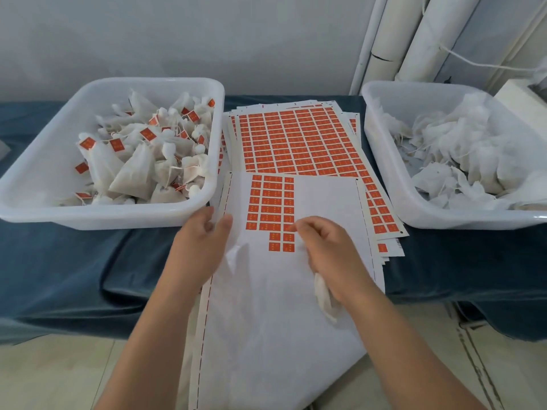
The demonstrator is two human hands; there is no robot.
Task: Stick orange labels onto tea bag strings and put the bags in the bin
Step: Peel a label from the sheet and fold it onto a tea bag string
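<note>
Surface: table under dark blue cloth (74, 261). Grey wall behind, white pipes (420, 39) at rear R, pale tiled floor (59, 374) below.

Far L on cloth: white plastic bin (88, 218), rectangular, holding pile of labelled white tea bags (133, 170), orange tags showing among strings. Far R: second white plastic bin (384, 173) w/ heap of unlabelled white bags (461, 149). Bins well apart.

Btw bins: stack of white sheets (296, 137) fully covered w/ orange labels, slightly fanned. On top, nearer person: partly used white backing sheet (325, 196), hanging over table's front edge. Remaining orange rectangular labels (268, 202) in block at upper L of it, rest bare.

L hand (204, 244): thumb on backing sheet's L margin, fingers at paper's edge just beside front rim of first bin. Paper pinched or only touched: cannot tell.

R hand (328, 255): fingers curled, clamped on white mesh tea bag (324, 294), which hangs out below palm over bare part of backing sheet. Fingertips (296, 229) at lower R corner of label block, touching it.
</note>
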